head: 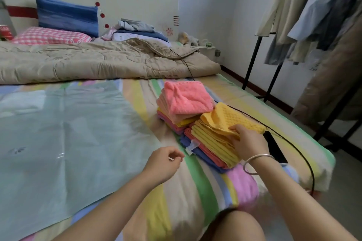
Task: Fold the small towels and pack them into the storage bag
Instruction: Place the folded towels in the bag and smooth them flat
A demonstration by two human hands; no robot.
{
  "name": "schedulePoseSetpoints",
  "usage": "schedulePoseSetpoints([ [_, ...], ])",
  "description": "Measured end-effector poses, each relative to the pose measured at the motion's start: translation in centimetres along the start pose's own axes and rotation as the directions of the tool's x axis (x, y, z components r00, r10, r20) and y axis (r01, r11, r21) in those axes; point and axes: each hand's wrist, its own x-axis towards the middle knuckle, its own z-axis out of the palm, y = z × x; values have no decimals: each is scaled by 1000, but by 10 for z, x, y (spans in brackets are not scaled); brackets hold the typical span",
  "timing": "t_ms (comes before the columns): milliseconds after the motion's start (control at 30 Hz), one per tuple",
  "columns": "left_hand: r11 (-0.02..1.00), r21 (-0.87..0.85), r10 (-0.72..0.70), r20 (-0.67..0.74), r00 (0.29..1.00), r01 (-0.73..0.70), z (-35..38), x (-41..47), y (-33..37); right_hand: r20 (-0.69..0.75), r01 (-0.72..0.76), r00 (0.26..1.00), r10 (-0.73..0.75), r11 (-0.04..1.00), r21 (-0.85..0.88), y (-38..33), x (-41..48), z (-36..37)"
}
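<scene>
Two stacks of small towels lie on the striped bed sheet (pixel 195 191). The far stack has a pink towel (pixel 186 98) on top. The near stack (pixel 211 143) holds yellow, pink and blue towels. My right hand (pixel 247 143) pinches the edge of the top yellow towel (pixel 229 117), which is lifted and partly folded over. My left hand (pixel 162 162) hovers over the sheet to the left of the near stack, fingers loosely curled, holding nothing. The clear, greenish storage bag (pixel 58 139) lies flat on the bed's left side.
A black phone (pixel 274 146) and a black cable (pixel 290 143) lie right of the near stack by the bed's edge. A beige quilt (pixel 98 60), pillows and folded clothes fill the bed's far end. A clothes rack (pixel 313 15) stands at the right.
</scene>
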Motion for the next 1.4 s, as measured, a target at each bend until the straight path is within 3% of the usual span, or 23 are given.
schedulePoseSetpoints([
  [67, 999, -33, 2, 22, 1000, -1, 10, 3, 6, 112, -1, 994, -9, 996, 90, 4, 5, -5],
  [100, 999, -34, 18, 23, 1000, -17, 15, 5, 11, 154, -33, 988, -5, 970, 239, 3, 8, -9],
  [167, 994, 37, 100, -8, 995, -100, 24, 12, 23, 65, -98, 995, 75, 857, 505, 5, 16, -13],
  [200, 981, 99, 168, -35, 985, -164, 29, 16, 30, -67, -102, 985, 161, 843, 528, 9, 23, -14],
  [267, 920, 198, 357, -77, 931, -337, 39, 27, 49, -262, -193, 915, 307, 903, 384, 23, 35, -13],
  [300, 874, 233, 453, -76, 888, -426, 43, 32, 61, -221, -280, 904, 365, 899, 337, 30, 40, -12],
  [400, 703, 388, 628, 54, 776, -596, 56, 50, 86, 85, -486, 873, 480, 844, 226, 48, 53, -3],
  [467, 587, 529, 596, 230, 769, -613, 62, 61, 90, 84, -479, 878, 471, 866, 145, 50, 51, 1],
  [533, 522, 628, 452, 369, 812, -576, 64, 68, 87, -88, -399, 906, 414, 905, 147, 49, 49, 4],
  [600, 517, 656, 370, 408, 835, -550, 65, 70, 83, -213, -279, 913, 347, 914, 295, 44, 45, 5],
  [633, 522, 654, 367, 408, 836, -548, 66, 69, 82, -190, -240, 913, 361, 853, 464, 39, 44, 4],
  [700, 548, 637, 368, 399, 840, -542, 66, 69, 79, -1, -241, 913, 408, 542, 805, 29, 39, 2],
  [733, 562, 626, 364, 400, 841, -541, 66, 70, 78, 99, -281, 900, 425, 391, 877, 26, 37, 4],
  [767, 575, 614, 357, 406, 841, -540, 64, 69, 77, 161, -333, 878, 450, 335, 881, 25, 35, 6],
  [833, 609, 580, 345, 421, 839, -541, 64, 67, 78, 164, -395, 847, 506, 390, 832, 24, 30, 13],
  [900, 688, 502, 352, 400, 846, -524, 61, 63, 81, 48, -367, 844, 535, 510, 778, 17, 24, 14],
  [967, 784, 380, 394, 305, 867, -491, 56, 60, 81, -67, -271, 864, 499, 573, 773, 3, 16, 6],
  [1067, 890, 169, 424, 37, 905, -423, 31, 55, 79, -236, -62, 897, 375, 633, 771, -26, 1, -24],
  [1167, 955, 91, 296, -188, 936, -284, -15, 48, 58, -314, 177, 938, 150, 572, 801, -62, -25, -59],
  [1267, 989, 120, 121, -327, 937, -85, -68, 31, 16, -220, 230, 973, -73, 421, 877, -104, -49, -86],
  [1400, 986, 82, -100, -418, 903, 148, -145, -18, -38, 72, 16, 950, -304, 275, 961, -165, -62, -85],
])
